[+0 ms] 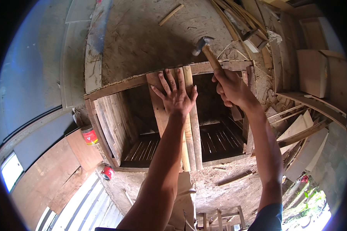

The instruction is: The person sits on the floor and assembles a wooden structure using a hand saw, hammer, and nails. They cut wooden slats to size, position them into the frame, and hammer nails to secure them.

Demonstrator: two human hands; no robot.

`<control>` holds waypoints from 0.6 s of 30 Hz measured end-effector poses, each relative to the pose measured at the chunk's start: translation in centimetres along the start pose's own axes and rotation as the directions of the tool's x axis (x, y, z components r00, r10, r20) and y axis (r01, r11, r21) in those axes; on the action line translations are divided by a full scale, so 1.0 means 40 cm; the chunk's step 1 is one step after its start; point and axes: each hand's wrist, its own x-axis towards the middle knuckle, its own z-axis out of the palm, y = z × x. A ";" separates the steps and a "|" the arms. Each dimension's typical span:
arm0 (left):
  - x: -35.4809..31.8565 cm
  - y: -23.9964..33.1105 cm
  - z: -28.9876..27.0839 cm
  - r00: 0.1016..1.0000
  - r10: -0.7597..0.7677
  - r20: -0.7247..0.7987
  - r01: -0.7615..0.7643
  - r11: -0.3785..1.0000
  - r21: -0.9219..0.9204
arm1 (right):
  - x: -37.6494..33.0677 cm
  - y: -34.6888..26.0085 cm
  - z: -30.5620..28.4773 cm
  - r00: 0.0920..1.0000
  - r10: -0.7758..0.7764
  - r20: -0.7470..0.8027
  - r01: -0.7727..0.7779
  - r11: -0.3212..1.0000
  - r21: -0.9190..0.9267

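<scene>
Hammer [206, 49] in your right hand [230, 87], fist tight on the pale wooden handle, dark head angled up-left over the slatted crate [115, 127]; your left hand [176, 95] lies flat, fingers spread, on the upright plank [158, 106]

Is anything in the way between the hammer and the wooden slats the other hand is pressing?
Nothing visible. The right hand holds the hammer raised above the wooden crate. The left hand lies flat on the slats, just left of the hammer's handle.
</scene>
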 end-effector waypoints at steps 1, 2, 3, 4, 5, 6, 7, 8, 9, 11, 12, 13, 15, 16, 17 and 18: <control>0.000 0.000 -0.001 1.000 -0.001 -0.012 0.001 1.000 -0.011 | 0.011 -0.011 -0.008 1.000 0.002 0.023 -0.001 1.000 -0.007; 0.002 0.001 -0.001 0.999 0.001 -0.033 -0.002 1.000 -0.025 | 0.019 -0.020 -0.014 0.999 0.007 0.048 -0.007 1.000 -0.017; 0.000 0.000 -0.002 1.000 -0.001 -0.008 0.001 1.000 -0.031 | 0.024 -0.025 -0.018 0.995 0.051 0.084 -0.048 0.998 -0.043; 0.003 0.000 -0.002 0.998 0.009 -0.055 -0.011 0.999 -0.031 | 0.028 -0.028 -0.020 0.987 0.103 0.123 -0.094 0.993 -0.075; 0.003 0.000 -0.002 0.999 0.011 -0.050 -0.012 0.999 -0.032 | 0.030 -0.027 -0.022 0.980 0.148 0.133 -0.133 0.984 -0.115; 0.002 -0.001 -0.002 1.000 -0.001 -0.009 0.001 1.000 -0.024 | 0.029 -0.022 -0.021 0.980 0.144 0.139 -0.136 0.989 -0.066; 0.001 -0.001 -0.001 0.999 0.004 -0.034 -0.005 0.999 -0.036 | 0.026 -0.012 -0.017 0.985 0.130 0.112 -0.128 0.991 -0.027; 0.001 -0.001 0.000 1.000 0.002 -0.029 -0.003 0.999 -0.040 | 0.022 -0.001 -0.013 0.986 0.128 0.109 -0.129 0.992 0.008; 0.001 -0.001 0.000 0.998 0.010 -0.055 -0.012 0.999 -0.040 | 0.017 0.011 -0.009 0.989 0.113 0.094 -0.115 0.993 0.016; 0.004 -0.001 0.001 0.999 0.012 -0.035 -0.014 0.998 -0.054 | 0.014 0.034 0.002 0.990 0.102 0.096 -0.105 0.994 0.025; 0.002 -0.001 0.001 1.000 0.002 0.005 -0.002 0.998 -0.061 | 0.011 0.045 0.010 0.994 0.070 0.088 -0.075 0.996 0.056; 0.002 -0.002 0.001 1.000 0.000 -0.017 -0.001 0.999 -0.047 | 0.009 0.056 0.016 0.998 0.040 0.057 -0.044 0.996 0.072; 0.002 -0.001 0.001 1.000 0.003 -0.019 -0.003 1.000 -0.015 | 0.005 0.076 0.027 1.000 0.010 0.020 -0.012 0.998 0.069; 0.004 -0.001 0.001 1.000 -0.001 0.001 0.001 1.000 -0.025 | 0.005 0.084 0.031 1.000 0.006 0.015 -0.006 0.999 0.049; 0.004 0.000 0.000 1.000 0.000 -0.002 0.000 1.000 -0.024 | 0.003 0.093 0.037 1.000 0.025 0.005 -0.025 1.000 0.006; 0.004 0.000 0.000 1.000 -0.007 0.020 0.007 1.000 -0.025 | 0.001 0.103 0.043 1.000 0.026 -0.005 -0.025 0.997 0.076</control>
